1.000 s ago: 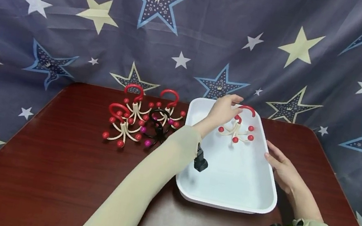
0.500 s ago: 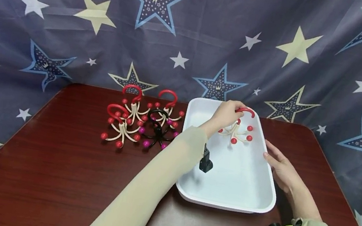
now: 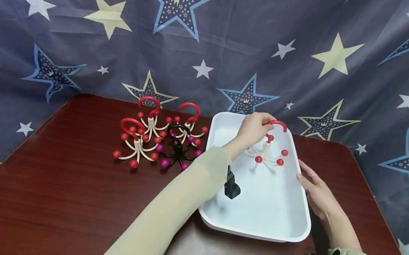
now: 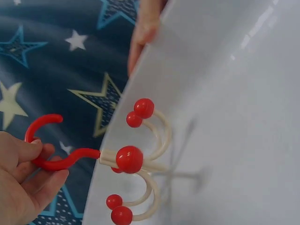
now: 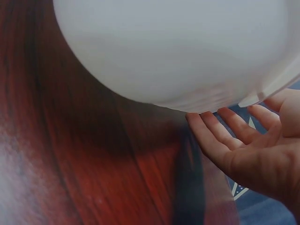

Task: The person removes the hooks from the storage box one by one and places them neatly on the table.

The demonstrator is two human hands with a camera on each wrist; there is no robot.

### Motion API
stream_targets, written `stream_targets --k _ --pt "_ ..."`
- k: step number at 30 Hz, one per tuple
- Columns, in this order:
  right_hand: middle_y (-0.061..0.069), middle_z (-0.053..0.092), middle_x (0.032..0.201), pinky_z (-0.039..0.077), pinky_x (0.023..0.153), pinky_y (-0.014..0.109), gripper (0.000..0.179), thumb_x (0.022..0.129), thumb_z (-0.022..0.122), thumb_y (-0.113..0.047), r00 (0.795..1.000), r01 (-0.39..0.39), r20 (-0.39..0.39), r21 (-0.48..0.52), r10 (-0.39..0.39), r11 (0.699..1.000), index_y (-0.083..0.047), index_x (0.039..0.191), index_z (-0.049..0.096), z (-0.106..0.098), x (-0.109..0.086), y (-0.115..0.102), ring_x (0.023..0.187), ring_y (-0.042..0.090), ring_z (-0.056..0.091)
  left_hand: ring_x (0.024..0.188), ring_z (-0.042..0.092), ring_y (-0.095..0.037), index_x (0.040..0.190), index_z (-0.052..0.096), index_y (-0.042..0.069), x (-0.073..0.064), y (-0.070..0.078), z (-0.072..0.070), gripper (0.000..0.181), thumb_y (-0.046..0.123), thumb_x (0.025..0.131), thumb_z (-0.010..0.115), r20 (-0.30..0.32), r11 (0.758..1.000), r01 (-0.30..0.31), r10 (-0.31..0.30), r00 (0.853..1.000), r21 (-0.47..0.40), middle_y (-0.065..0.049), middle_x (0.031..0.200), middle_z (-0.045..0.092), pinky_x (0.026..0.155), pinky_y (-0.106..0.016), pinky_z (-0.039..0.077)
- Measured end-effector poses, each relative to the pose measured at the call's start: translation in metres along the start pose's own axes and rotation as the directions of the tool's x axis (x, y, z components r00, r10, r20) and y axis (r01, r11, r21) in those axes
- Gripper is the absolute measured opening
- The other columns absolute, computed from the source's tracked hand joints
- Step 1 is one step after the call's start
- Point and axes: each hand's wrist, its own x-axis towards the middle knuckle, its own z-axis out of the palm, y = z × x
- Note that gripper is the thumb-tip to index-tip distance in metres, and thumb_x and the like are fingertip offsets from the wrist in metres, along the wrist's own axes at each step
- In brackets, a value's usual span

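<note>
My left hand [image 3: 251, 129] pinches the red hook of a cream multi-arm hanger [image 3: 267, 150] at the far end of a white tray [image 3: 255, 211]. In the left wrist view the thumb and fingers wrap the lower bend of the red hook [image 4: 59, 164]; the hanger's curved arms, tipped with red balls, hang over the tray's inside, casting a shadow on it. My right hand [image 3: 319, 197] rests against the tray's right side. The right wrist view shows its extended fingers [image 5: 213, 133] touching the outer wall, with the thumb near the rim.
Left of the tray, several hangers stand close together on the dark red wooden table [image 3: 57, 193]: red-and-cream ones [image 3: 138, 148] and a black one [image 3: 178, 150] with magenta balls. A star-patterned cloth [image 3: 219, 36] hangs behind the table.
My left hand has lowered onto the red hook and taken hold of it. The hanger has since turned a little, shifting its red balls. The right hand and tray stay in place.
</note>
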Motion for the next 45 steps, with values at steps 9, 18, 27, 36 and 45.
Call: stream_targets --k 9,18,27,36,45 --pt "0.020 0.024 0.143 0.049 0.078 0.024 0.066 0.095 0.044 -0.036 1.000 0.010 0.007 0.004 -0.010 1.000 -0.017 0.147 0.008 -0.002 -0.002 0.000 0.098 0.000 0.054 0.072 0.057 -0.004 0.108 0.066 0.018 -0.010 0.016 -0.028 0.022 0.020 0.087 0.061 -0.026 0.997 -0.075 0.074 0.997 -0.035 0.005 0.091 0.069 0.060 -0.015 0.042" --pt "-0.009 0.045 0.120 0.049 0.077 0.024 0.068 0.094 0.046 -0.035 1.000 0.011 0.005 0.012 -0.011 1.000 -0.016 0.147 0.009 -0.004 -0.003 0.003 0.094 -0.001 0.056 0.069 0.057 -0.007 0.110 0.066 0.018 -0.035 0.022 -0.064 0.024 0.021 0.086 0.062 -0.055 0.989 -0.143 0.140 0.989 -0.050 0.003 0.090 0.069 0.054 -0.019 0.040" --pt "-0.016 0.050 0.111 0.049 0.076 0.024 0.065 0.094 0.048 -0.028 0.999 0.043 0.018 0.060 -0.044 0.997 -0.013 0.146 0.013 -0.004 -0.002 0.005 0.094 0.000 0.057 0.072 0.061 -0.005 0.108 0.067 0.017 -0.061 0.014 -0.083 0.023 0.020 0.086 0.063 -0.103 0.978 -0.187 0.178 0.979 -0.092 0.002 0.092 0.069 0.054 -0.018 0.045" --pt "-0.015 0.050 0.112 0.050 0.076 0.025 0.064 0.095 0.047 -0.025 0.996 0.074 0.054 0.046 -0.077 0.996 -0.010 0.146 0.011 -0.006 -0.003 0.001 0.094 0.000 0.057 0.074 0.063 -0.004 0.106 0.068 0.017 -0.087 0.016 -0.109 0.022 0.020 0.085 0.064 -0.128 0.966 -0.249 0.238 0.963 -0.070 0.002 0.090 0.070 0.056 -0.020 0.047" --pt "-0.012 0.052 0.111 0.051 0.074 0.032 0.060 0.094 0.048 -0.017 0.991 0.104 0.079 0.020 -0.105 0.994 -0.013 0.145 0.018 -0.009 0.000 0.002 0.092 0.005 0.059 0.061 0.056 -0.007 0.104 0.069 0.017 -0.118 0.012 -0.143 0.020 0.018 0.085 0.064 -0.176 0.963 -0.264 0.250 0.952 -0.059 0.003 0.082 0.069 0.052 -0.023 0.042"
